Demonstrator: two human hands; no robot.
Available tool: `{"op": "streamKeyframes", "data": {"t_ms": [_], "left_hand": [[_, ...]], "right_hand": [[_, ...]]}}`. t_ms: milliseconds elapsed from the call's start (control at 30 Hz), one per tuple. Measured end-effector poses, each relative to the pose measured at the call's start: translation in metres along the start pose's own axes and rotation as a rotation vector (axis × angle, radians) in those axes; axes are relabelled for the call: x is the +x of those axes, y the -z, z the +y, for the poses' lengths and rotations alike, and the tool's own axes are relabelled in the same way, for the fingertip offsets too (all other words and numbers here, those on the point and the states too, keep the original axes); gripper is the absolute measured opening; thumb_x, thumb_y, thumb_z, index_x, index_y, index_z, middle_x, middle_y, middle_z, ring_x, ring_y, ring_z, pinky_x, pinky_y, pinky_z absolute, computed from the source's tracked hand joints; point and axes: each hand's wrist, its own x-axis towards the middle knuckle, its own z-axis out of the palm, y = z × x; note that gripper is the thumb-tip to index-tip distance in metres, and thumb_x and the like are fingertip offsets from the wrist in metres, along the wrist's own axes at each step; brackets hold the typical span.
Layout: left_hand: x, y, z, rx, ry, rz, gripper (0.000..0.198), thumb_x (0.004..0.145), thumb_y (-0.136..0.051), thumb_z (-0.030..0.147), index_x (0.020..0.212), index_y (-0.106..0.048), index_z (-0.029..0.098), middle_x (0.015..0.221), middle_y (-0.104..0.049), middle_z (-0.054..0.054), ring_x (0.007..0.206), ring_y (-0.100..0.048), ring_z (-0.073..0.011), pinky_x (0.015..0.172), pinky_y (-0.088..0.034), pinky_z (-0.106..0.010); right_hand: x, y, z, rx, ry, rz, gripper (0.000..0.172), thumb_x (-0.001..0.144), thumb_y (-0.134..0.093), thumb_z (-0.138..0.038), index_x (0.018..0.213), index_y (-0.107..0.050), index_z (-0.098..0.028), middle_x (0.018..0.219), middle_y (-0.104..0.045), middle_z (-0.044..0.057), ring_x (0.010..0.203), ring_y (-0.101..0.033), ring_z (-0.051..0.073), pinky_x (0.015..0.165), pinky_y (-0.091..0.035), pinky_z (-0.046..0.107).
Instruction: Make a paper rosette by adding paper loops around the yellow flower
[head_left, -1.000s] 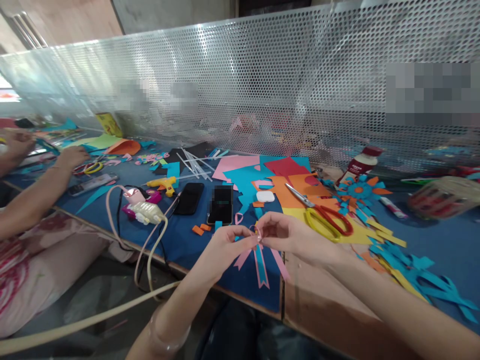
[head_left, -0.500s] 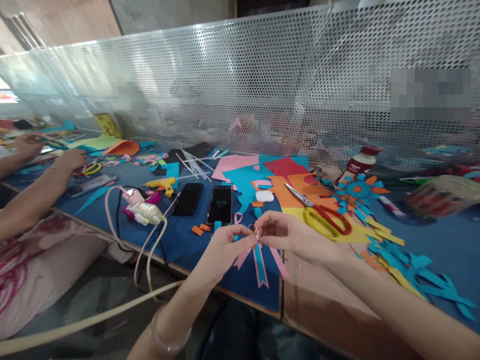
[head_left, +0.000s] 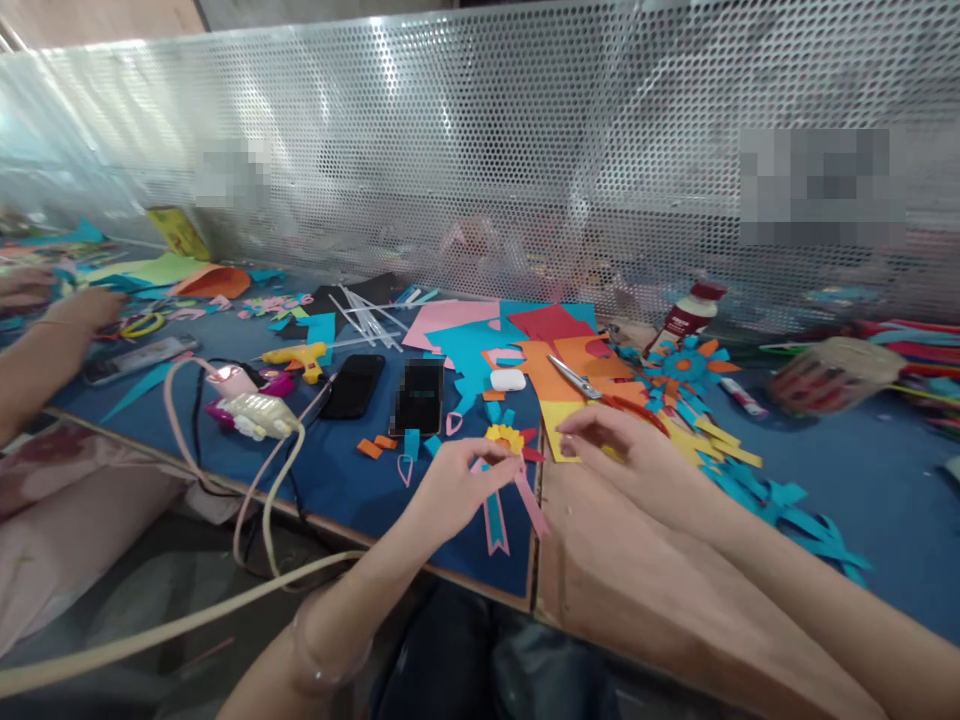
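Observation:
My left hand pinches a small paper flower near the table's front edge. The flower has a yellow centre and some red paper at its right side. Below the fingers hang a blue-and-pink paper tail and a pink tail with notched ends. To the right, my right hand hovers apart from the flower, its fingers loosely bent and nothing visible between them. It covers part of the scissors, whose red and yellow handles lie behind it on orange and yellow paper.
Two dark phones, a yellow glue gun and a power strip with trailing cables lie left. Blue paper strips, a bottle and a clear jar stand or lie right. Another person's hand works far left.
My right hand has come away from my left and moved right. The flower's yellow centre now shows above my left fingers. The view has shifted slightly to the right.

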Motion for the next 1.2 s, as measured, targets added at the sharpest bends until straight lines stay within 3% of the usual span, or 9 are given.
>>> {"op": "streamKeyframes", "data": {"t_ms": [133,267,333,467,600,733,900,1033,1200], "left_hand": [[0.01,-0.023,0.006,0.107,-0.062,-0.157,0.019,0.08,-0.058,0.026,0.072,-0.073,0.017,0.079,-0.073,-0.005,0.077,-0.066,-0.0207,0.073,-0.047,-0.029],[0.02,-0.053,0.01,0.117,0.076,-0.346,0.023,0.078,-0.056,0.031,0.077,-0.074,0.016,0.073,-0.071,-0.003,0.045,-0.059,-0.0129,0.047,-0.043,-0.024],[0.028,-0.067,0.011,0.185,0.111,-0.41,0.022,0.075,-0.058,0.03,0.075,-0.075,0.017,0.065,-0.068,-0.002,0.039,-0.053,-0.0113,0.038,-0.037,-0.022],[0.05,-0.088,0.008,0.313,-0.102,-0.556,0.014,0.069,-0.063,0.023,0.064,-0.076,0.022,0.055,-0.066,0.001,0.047,-0.056,-0.0128,0.043,-0.035,-0.021],[0.07,-0.102,-0.003,0.297,-0.178,-0.555,0.014,0.059,-0.071,0.018,0.047,-0.071,0.024,0.044,-0.062,0.001,0.055,-0.058,-0.0157,0.051,-0.037,-0.022],[0.078,-0.107,-0.012,0.397,-0.252,-0.566,0.015,0.066,-0.071,0.027,0.051,-0.074,0.027,0.055,-0.066,-0.001,0.065,-0.058,-0.0189,0.06,-0.037,-0.026],[0.078,-0.108,-0.013,0.566,-0.267,-0.51,0.006,0.066,-0.077,0.034,0.064,-0.077,0.029,0.082,-0.068,-0.004,0.081,-0.057,-0.0236,0.069,-0.035,-0.031],[0.077,-0.108,-0.011,0.522,-0.243,-0.509,0.003,0.065,-0.079,0.03,0.063,-0.077,0.03,0.078,-0.066,-0.001,0.082,-0.054,-0.023,0.072,-0.033,-0.033],[0.078,-0.107,-0.012,0.46,-0.154,-0.554,0.007,0.069,-0.077,0.029,0.062,-0.076,0.028,0.08,-0.064,-0.001,0.083,-0.051,-0.0225,0.072,-0.033,-0.034]], "right_hand": [[-0.022,0.019,0.04,-0.355,0.087,0.163,0.013,0.087,-0.049,-0.025,0.095,-0.059,-0.021,0.089,-0.065,0.006,0.075,-0.06,0.019,0.061,-0.046,0.03],[-0.021,0.042,0.079,-0.547,0.173,0.286,0.014,0.086,-0.048,-0.022,0.095,-0.058,-0.02,0.085,-0.064,0.006,0.075,-0.059,0.02,0.065,-0.045,0.033],[-0.018,0.049,0.093,-0.589,0.208,0.387,0.012,0.086,-0.048,-0.022,0.093,-0.058,-0.02,0.082,-0.062,0.006,0.077,-0.058,0.021,0.07,-0.045,0.035],[-0.03,0.046,0.106,-0.621,0.316,0.531,0.013,0.087,-0.048,-0.021,0.081,-0.06,-0.02,0.079,-0.061,0.006,0.077,-0.054,0.021,0.076,-0.04,0.04],[-0.061,0.035,0.1,-0.591,0.46,0.397,0.022,0.085,-0.046,-0.014,0.07,-0.061,-0.02,0.069,-0.059,0.005,0.07,-0.047,0.019,0.068,-0.034,0.038],[-0.08,0.027,0.093,-0.552,0.62,0.197,0.019,0.077,-0.05,-0.005,0.066,-0.057,-0.02,0.063,-0.058,0.003,0.065,-0.042,0.017,0.062,-0.029,0.035],[-0.081,0.021,0.1,-0.609,0.613,0.034,0.016,0.074,-0.052,-0.006,0.07,-0.058,-0.02,0.063,-0.058,0.001,0.065,-0.044,0.018,0.063,-0.03,0.037],[-0.087,0.019,0.109,-0.637,0.608,-0.056,0.014,0.076,-0.053,-0.011,0.077,-0.06,-0.023,0.063,-0.061,0.0,0.064,-0.048,0.019,0.068,-0.032,0.04],[-0.1,0.016,0.117,-0.667,0.454,-0.081,0.018,0.08,-0.052,-0.018,0.091,-0.063,-0.028,0.066,-0.063,-0.001,0.063,-0.049,0.019,0.068,-0.033,0.038]]}}
